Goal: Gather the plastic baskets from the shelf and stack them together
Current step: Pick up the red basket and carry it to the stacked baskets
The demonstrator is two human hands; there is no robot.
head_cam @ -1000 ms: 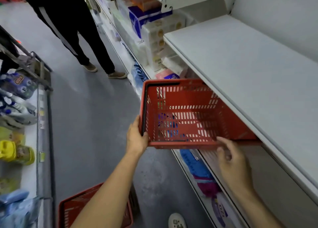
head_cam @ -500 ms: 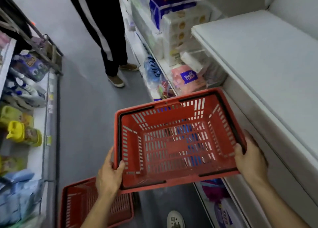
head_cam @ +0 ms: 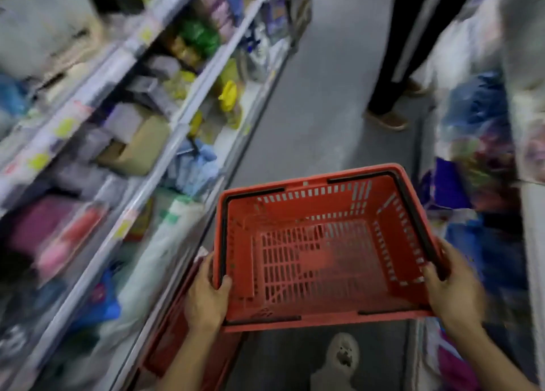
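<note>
I hold an empty red plastic basket (head_cam: 321, 252) level over the aisle floor, mouth up, its black handles folded down along the rim. My left hand (head_cam: 206, 296) grips the basket's left rim with the thumb hooked inside. At the right rim my right hand (head_cam: 451, 287) grips in the same way. A second red basket (head_cam: 177, 331) stands on the floor below and to the left, mostly covered by my left arm and the held basket.
Stocked shelves (head_cam: 165, 143) run along the left of the aisle and packaged goods (head_cam: 477, 143) line the right. A person in dark trousers (head_cam: 392, 75) stands ahead on the grey floor. My white shoe (head_cam: 343, 352) shows below the basket.
The basket has come off the right-hand shelf and swung left and down over the aisle. My view has turned left, and the floor basket now lies partly under the held one.
</note>
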